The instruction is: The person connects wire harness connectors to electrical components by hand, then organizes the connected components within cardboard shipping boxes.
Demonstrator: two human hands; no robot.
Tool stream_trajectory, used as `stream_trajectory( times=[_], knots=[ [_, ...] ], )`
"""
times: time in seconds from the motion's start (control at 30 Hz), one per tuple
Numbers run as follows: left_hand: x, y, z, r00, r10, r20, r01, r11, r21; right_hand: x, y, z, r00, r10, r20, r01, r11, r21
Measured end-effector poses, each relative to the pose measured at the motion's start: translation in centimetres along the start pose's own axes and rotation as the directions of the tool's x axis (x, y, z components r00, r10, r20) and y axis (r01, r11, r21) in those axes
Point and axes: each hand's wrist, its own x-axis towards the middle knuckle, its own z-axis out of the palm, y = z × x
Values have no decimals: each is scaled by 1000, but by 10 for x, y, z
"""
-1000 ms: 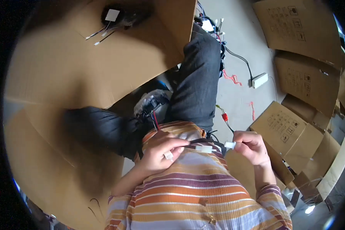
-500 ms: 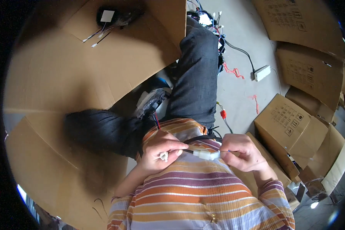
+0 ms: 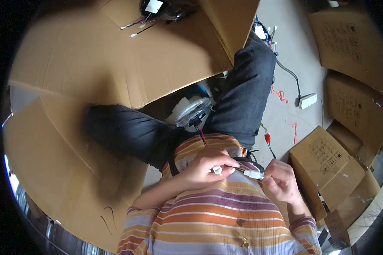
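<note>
My left hand [image 3: 210, 166] is closed on a dark wire, thumb and finger pinching it in front of my striped shirt. The wire leads to a white plastic connector [image 3: 253, 174]. A second small white plug [image 3: 217, 170] pokes out of the left hand's curled fingers. My right hand [image 3: 281, 180] has its fingers bent at the connector's right end, and its fingertips partly hide that end. Beyond the left hand, between my legs, lies a round device wrapped in clear plastic [image 3: 193, 111]. Red and dark wires [image 3: 201, 133] run from it toward the left hand.
A large open cardboard box [image 3: 93, 63] fills the left, with a dark wired unit [image 3: 168, 10] on it. On the right stand several cartons [image 3: 323, 153]. A white power strip [image 3: 308, 101], a red connector [image 3: 267, 138] and red plastic strips [image 3: 280, 94] lie on the floor.
The view has shifted, so most things sit farther right in the picture. Less of the white connector shows by the right hand, whose fingers have changed their bend. The left hand still pinches the wire.
</note>
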Motion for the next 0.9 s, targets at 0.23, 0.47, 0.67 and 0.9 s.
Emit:
stream_trajectory(
  times=[0.23,0.47,0.67,0.9],
  knots=[
    [0,-10,9,956,-125,266,110,991,71,-16,14,1,986,131,99,-134,991,24],
    [3,-10,12,942,-106,318,92,994,60,-22,26,-9,965,184,186,-208,970,123],
    [6,53,-34,1000,-8,1,8,997,71,-15,25,-35,979,161,-127,-150,985,89],
    [-70,171,-61,728,288,-622,-140,951,276,17,25,-15,997,47,53,-54,990,127]
  ],
)
